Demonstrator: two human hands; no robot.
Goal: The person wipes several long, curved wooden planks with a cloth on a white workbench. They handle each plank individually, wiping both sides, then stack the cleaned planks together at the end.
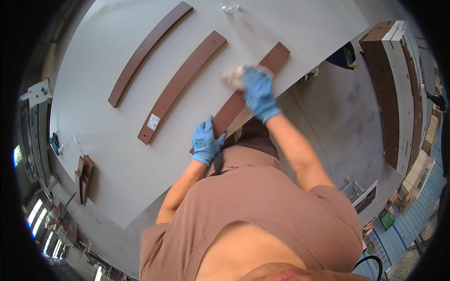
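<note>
A brown board (228, 112) lies along the near edge of the white table. My left hand (205, 142), in a blue work glove, grips the board near its left end, fingers over its top and thumb at its side. My right hand (258, 89), gloved alike and smeared by motion, is over the board's far part, closed on a pale crumpled cloth (233, 77) that sticks out to its left. Two more brown strips lie beyond: a brown board with a white label (183, 84) and a narrower brown board (149, 51).
The white table (117, 154) spreads ahead and left. A small clear cup (230, 7) stands at its far side. Short brown pieces (83, 178) are stacked at the left edge. On the right, beyond the table, stands a tall stack of brown and white panels (391, 93). A fan (61, 222) is at lower left.
</note>
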